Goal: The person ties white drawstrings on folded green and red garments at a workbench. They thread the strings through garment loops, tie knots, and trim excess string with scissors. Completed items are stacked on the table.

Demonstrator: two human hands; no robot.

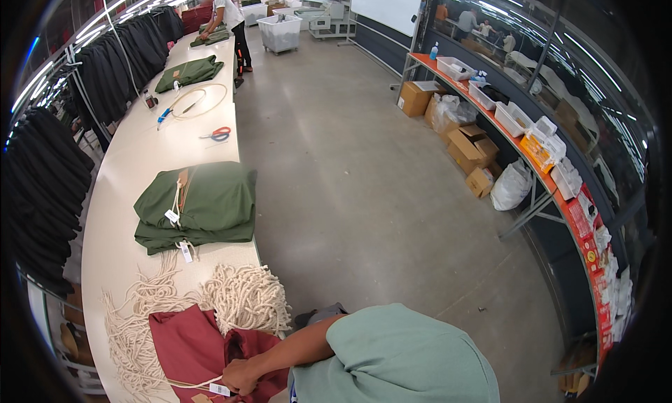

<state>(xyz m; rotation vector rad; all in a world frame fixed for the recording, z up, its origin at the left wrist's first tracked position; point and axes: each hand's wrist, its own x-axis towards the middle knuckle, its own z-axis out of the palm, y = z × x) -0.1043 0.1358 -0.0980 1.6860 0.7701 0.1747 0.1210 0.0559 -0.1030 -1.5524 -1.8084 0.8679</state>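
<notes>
My right hand (241, 376) reaches in from the lower right, fingers closed at the edge of a dark red folded fabric piece (183, 340). A cream cord (189, 384) runs tautly across the red fabric into that hand. Beside the fingers lies a small white tag (219, 389). My left hand does not show. Around the red fabric spreads a tangle of loose cream cords (133, 333), and a thick bundle of cream cords (248, 298) lies just beyond it. Farther along the table (112, 214) sits a stack of folded green fabric pieces (199, 200) with cords and white tags.
Orange-handled scissors (220, 133), a coiled hose (210, 99) and another green piece (189, 74) lie farther up the table. A co-worker (227, 15) stands at its far end. Dark garments (42, 186) hang left. On the right, an orange shelf (518, 140) holds white bins above cardboard boxes (470, 149).
</notes>
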